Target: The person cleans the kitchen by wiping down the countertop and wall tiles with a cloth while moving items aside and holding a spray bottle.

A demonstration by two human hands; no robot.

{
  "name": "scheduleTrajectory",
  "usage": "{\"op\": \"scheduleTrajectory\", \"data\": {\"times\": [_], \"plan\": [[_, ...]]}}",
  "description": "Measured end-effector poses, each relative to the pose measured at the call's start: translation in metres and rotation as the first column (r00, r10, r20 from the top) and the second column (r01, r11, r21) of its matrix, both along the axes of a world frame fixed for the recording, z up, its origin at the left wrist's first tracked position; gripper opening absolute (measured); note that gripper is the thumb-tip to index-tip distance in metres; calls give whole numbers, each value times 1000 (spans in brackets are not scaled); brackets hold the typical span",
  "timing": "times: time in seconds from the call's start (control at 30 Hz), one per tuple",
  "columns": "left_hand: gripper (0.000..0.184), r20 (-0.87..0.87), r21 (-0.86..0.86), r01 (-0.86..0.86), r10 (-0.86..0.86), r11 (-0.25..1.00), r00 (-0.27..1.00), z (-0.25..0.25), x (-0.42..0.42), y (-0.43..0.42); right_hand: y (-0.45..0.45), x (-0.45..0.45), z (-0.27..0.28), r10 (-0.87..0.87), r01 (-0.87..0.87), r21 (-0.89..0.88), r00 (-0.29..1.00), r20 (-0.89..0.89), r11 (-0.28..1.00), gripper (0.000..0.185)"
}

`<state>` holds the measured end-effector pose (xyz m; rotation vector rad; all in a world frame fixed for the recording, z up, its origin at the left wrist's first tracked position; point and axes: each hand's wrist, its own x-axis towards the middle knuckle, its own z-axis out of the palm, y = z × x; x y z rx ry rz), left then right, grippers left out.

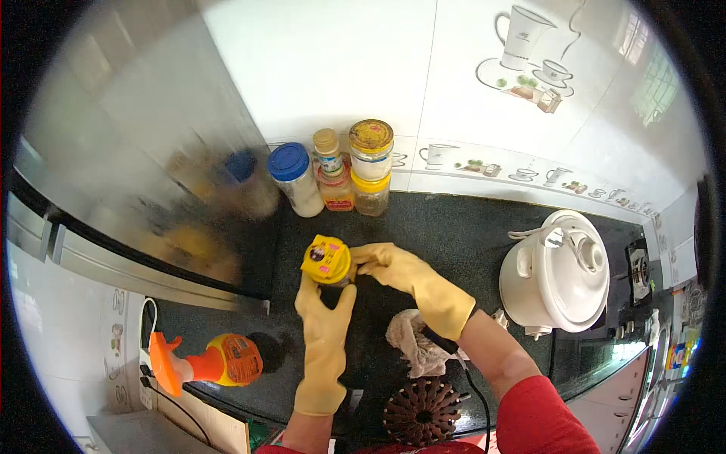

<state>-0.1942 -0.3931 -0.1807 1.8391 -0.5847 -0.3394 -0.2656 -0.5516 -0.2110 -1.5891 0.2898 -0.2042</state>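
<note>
Both of my hands wear pale yellow rubber gloves. My left hand (pixel 325 318) has its fingers and thumb round the lower front of a small jar (pixel 327 259) with a yellow lid. At the jar's right side, the fingers of my right hand (pixel 408 280) are bent in and touch it; what lies under their tips is hidden. The jar is over the dark countertop (pixel 446 227). A crumpled cloth (pixel 418 344) lies below my right hand, with a black cable beside it.
Behind stand a blue-lidded jar (pixel 297 178), a cork-topped bottle (pixel 327 151) and stacked jars (pixel 371 163). A white cooker (pixel 556 272) is at right, an orange spray bottle (pixel 219 359) at left, a brown slatted round trivet (pixel 422 411) in front.
</note>
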Motion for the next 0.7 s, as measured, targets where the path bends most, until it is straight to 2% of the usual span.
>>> {"op": "scheduleTrajectory", "data": {"times": [0.03,0.07,0.13,0.2,0.23,0.27,0.3,0.33,0.37,0.4,0.47,0.5,0.7], "plan": [[58,-53,-66,39,-43,997,998,-3,5,8,4,0,-2,45,-46,26,998,43,999,56],[57,-5,-96,-2,1,995,1000,-7,4,15,9,-1,2,90,-94,51,992,86,994,56],[72,-65,-7,-8,7,1000,998,-11,7,32,15,-3,8,65,-67,92,997,32,993,56],[76,-69,45,-17,20,999,997,-10,9,46,-1,-8,4,-129,132,48,990,-47,990,61],[75,-57,70,-26,30,997,998,-9,7,51,-21,-8,-10,-343,343,37,939,12,939,62],[75,-59,66,-37,41,997,997,-7,4,56,-45,-5,-24,-539,537,40,839,71,842,63],[72,-79,45,-80,83,996,993,-5,-1,61,-63,-2,-27,-653,657,32,740,161,753,66],[70,-97,25,-120,122,992,988,-5,-4,67,-76,-1,-16,-722,722,-107,690,47,683,63],[70,-94,26,-126,128,992,987,-6,-6,73,-83,4,1,-696,689,-98,715,-68,718,65],[68,-116,7,-114,114,994,987,-8,-8,80,-98,10,-1,-692,686,-96,719,-66,721,65],[67,-135,-12,-107,105,994,985,-8,-12,88,-116,20,-6,-467,459,-129,883,-40,879,68],[67,-162,17,-98,99,995,982,-4,-14,92,-122,23,-7,-413,405,-123,909,-52,906,67],[65,-151,32,-117,120,993,981,-22,-7,111,-118,38,3,-380,360,-144,911,-159,922,66]]}}
